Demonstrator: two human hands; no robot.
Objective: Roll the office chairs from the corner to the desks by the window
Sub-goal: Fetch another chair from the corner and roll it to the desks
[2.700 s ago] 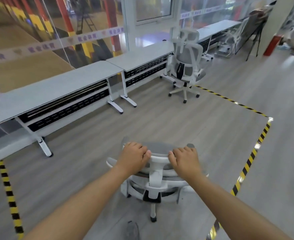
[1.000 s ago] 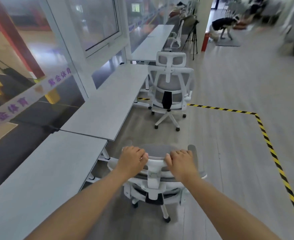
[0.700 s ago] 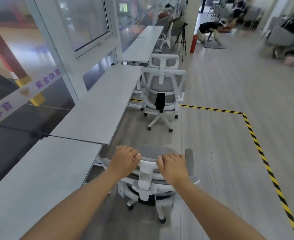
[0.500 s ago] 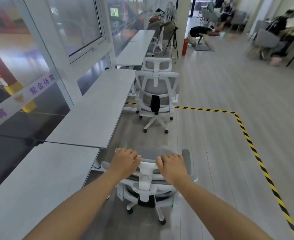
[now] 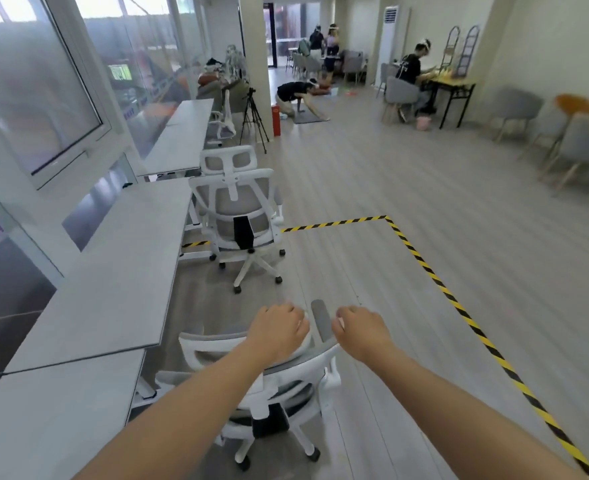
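The white-framed, grey-mesh office chair [image 5: 287, 379] stands right below me, its back towards me, next to the near window desk [image 5: 113, 289]. My left hand [image 5: 279, 332] grips the top of its headrest. My right hand [image 5: 360, 329] is off the chair, just to the right of the headrest and the grey armrest pad [image 5: 320, 320], with its fingers curled and nothing visible in them. A second, identical office chair [image 5: 239, 216] stands ahead at the far end of the same desk.
A row of grey desks runs along the window on the left, with another desk [image 5: 182, 133] further on. Yellow-black floor tape [image 5: 435, 278] marks a corner to the right. A tripod [image 5: 253, 116], a pillar [image 5: 255, 46] and several people lie further ahead.
My right hand has come off the headrest and moved right. The chair has swung left towards the desk, and my view has lifted to take in the room ahead.
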